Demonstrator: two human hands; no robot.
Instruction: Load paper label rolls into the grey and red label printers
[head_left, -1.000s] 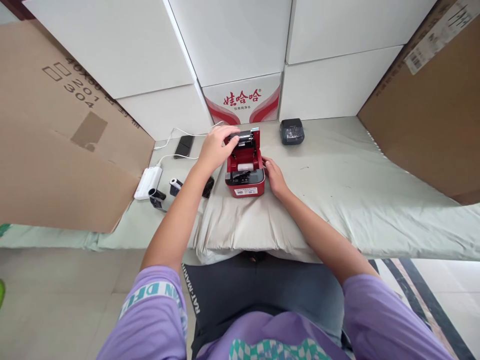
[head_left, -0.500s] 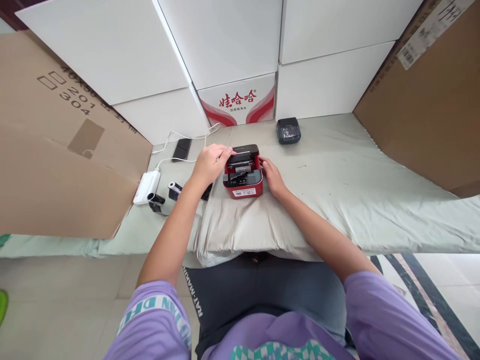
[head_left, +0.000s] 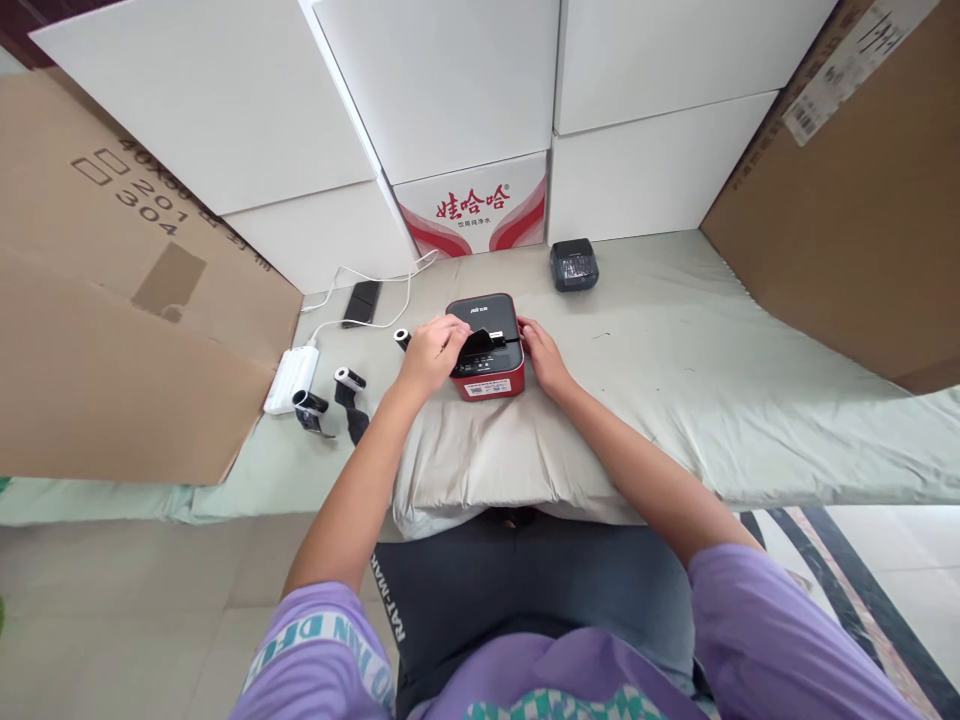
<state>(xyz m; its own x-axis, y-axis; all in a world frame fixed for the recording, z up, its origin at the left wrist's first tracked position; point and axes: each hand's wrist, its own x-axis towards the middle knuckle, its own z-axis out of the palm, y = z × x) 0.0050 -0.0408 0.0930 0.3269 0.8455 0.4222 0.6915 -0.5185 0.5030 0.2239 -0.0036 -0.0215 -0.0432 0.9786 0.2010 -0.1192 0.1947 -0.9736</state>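
A red and black label printer [head_left: 487,385] stands on the cloth-covered surface with its black lid [head_left: 489,308] down. From the slot across its top a dark, glossy strip [head_left: 477,343] curls up. My left hand [head_left: 431,352] is at the printer's left edge, its fingers closed in a pinch on the strip's left end. Along the printer's right side lies my right hand [head_left: 545,355], fingers stretched out and touching the casing. Just beyond my left hand, the end of a dark roll [head_left: 403,338] shows, partly hidden.
Two black rolls, one nearer the wall [head_left: 350,378] and one in front [head_left: 310,402], lie left beside a white power strip [head_left: 291,380]. A phone [head_left: 361,303] and white cable [head_left: 397,311] are behind. A small dark printer [head_left: 574,265] sits back right. Cardboard [head_left: 847,230] borders the right.
The printer's lid has gone from open to down, covering the inside. My left hand has moved from the lid's back edge nearer to me, onto the dark strip. My right hand stays put.
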